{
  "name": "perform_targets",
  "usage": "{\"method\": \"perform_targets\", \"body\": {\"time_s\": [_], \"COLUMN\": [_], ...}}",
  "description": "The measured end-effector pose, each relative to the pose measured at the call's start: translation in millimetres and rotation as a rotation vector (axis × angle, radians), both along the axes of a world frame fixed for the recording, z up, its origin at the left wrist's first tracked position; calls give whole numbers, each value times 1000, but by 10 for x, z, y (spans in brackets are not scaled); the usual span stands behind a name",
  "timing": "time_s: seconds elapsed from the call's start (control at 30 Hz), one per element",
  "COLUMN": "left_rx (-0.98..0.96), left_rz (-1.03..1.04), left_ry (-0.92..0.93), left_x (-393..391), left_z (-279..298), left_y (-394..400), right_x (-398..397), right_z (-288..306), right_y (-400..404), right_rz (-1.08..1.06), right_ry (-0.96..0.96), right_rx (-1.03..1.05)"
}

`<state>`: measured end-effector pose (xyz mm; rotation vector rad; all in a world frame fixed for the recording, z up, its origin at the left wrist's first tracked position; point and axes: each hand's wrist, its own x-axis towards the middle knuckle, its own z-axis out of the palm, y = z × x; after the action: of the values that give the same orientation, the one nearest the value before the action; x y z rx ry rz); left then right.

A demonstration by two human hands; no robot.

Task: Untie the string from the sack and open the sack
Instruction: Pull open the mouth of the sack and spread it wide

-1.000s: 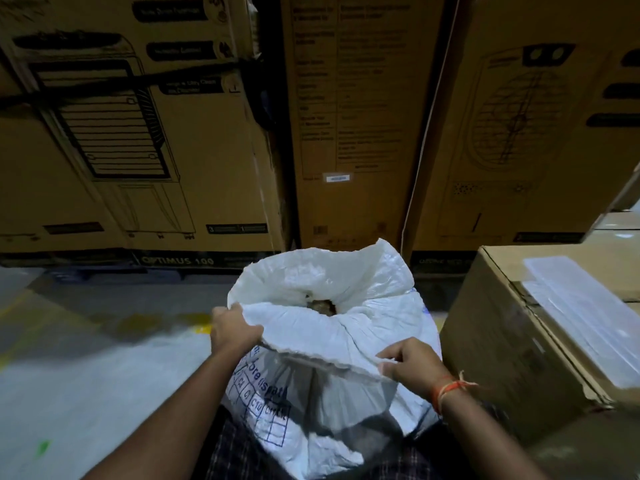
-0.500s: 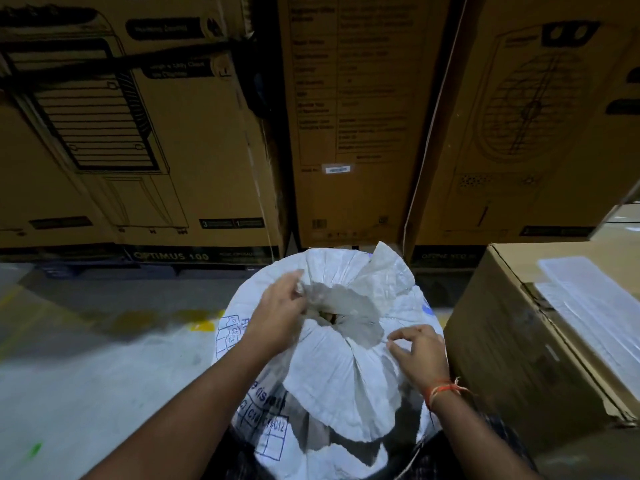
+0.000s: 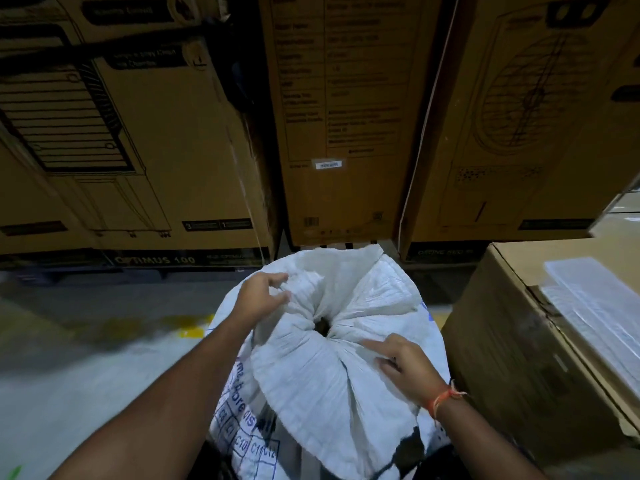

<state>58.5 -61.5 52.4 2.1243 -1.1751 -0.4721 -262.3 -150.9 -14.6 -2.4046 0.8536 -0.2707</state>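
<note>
White woven plastic sack (image 3: 322,368) upright between the knees, mouth partly open, both hands on its folded-over top.

Inside the sack, only a small dark gap (image 3: 322,325) at the gathered centre; contents too dark to tell. Left hand (image 3: 263,299) at the far-left rim, fingers curled and pinching a bunch of the white fabric. Right hand (image 3: 405,368), orange thread at the wrist, lying on the near-right fold with fingers loosely spread and pressed to the cloth, gripping nothing. No string to be made out. Closed brown cardboard box (image 3: 540,344) just beside the sack on the right; tall printed cartons (image 3: 346,116) behind. Against half a second back: left hand shifted outward from the centre knot to the rim, fabric spread flatter, opening more visible.
</note>
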Motion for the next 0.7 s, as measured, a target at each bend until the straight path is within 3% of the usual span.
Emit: {"method": "perform_targets", "body": {"time_s": [0.23, 0.33, 0.43, 0.57, 0.7], "left_rx": [67, 112, 16, 205, 516], "left_rz": [284, 354, 356, 377, 164], "left_ry": [-89, -167, -180, -293, -381], "left_x": [468, 740, 1053, 1116, 981], "left_z": [-42, -145, -223, -245, -431], "left_y": [212, 350, 395, 282, 203], "right_x": [-582, -828, -1035, -1017, -808], "right_z": [165, 247, 229, 110, -3], "right_y": [-34, -6, -11, 57, 257], "right_rz": [-55, -76, -99, -93, 1], "right_ry": [86, 209, 370, 421, 423], "right_rx": [-23, 17, 34, 37, -13]}}
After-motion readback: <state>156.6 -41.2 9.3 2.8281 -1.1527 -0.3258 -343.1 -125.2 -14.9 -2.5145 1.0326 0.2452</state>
